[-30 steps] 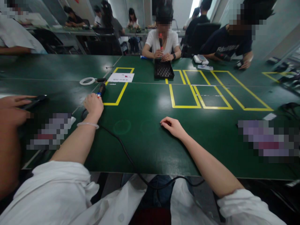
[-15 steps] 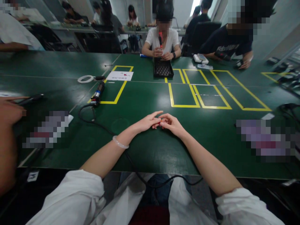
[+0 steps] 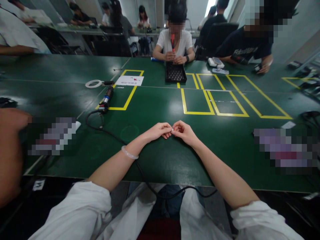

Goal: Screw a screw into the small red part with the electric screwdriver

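Observation:
My left hand (image 3: pixel 158 130) and my right hand (image 3: pixel 183 131) meet at the middle of the green table (image 3: pixel 155 100), fingertips pinched together on a tiny silvery part (image 3: pixel 172 129) that I cannot make out. A pale bangle sits on my left wrist. A black corded power screwdriver (image 3: pixel 106 97) lies untouched to the far left, its black cable (image 3: pixel 120 138) running under my left forearm and off the table's near edge.
Yellow tape rectangles (image 3: pixel 215 100) mark the table. A white tape ring (image 3: pixel 92 83) and a paper sheet (image 3: pixel 130 80) lie beyond the screwdriver. A black parts tray (image 3: pixel 175 73) sits before a person opposite. Another person's arm (image 3: pixel 10 146) fills the left edge.
My left hand left the screwdriver lying on the table and swung right to meet my right hand; its fingers went from stretched out to pinched against the right fingertips.

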{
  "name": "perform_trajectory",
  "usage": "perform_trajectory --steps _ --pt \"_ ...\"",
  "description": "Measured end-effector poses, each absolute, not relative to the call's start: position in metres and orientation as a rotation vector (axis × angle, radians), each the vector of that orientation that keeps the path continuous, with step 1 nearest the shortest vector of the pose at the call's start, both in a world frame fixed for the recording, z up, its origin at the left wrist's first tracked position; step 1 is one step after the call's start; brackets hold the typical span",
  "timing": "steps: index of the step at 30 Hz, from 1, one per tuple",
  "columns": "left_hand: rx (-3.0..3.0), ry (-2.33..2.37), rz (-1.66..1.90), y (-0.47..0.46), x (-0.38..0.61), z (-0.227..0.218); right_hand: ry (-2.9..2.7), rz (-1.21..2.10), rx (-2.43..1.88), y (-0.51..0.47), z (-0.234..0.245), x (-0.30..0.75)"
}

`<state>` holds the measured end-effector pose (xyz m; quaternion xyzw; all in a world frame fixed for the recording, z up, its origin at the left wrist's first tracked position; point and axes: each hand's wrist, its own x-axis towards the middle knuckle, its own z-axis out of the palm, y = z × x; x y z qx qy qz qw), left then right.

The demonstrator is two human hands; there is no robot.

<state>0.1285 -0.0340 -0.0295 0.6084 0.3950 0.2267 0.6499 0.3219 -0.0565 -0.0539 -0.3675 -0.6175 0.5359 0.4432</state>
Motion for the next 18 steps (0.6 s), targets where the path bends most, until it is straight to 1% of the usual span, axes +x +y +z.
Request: perform_trajectory --steps 7,14,18 --pt "1.361 0.88 0.564 -0.0322 0.1265 -0.0337 -1.52 1.348 -0.908 -0.0551 -0.0556 0.3229" --pt "1.314 0.891 0.607 -0.0313 0.1265 -0.035 -1.656 1.161 -0.908 -0.0549 -0.0568 0.324" --pt "1.323 0.888 0.655 -0.0326 0.1257 -0.0355 -1.635 1.164 -0.958 -0.0535 -0.0576 0.3247"
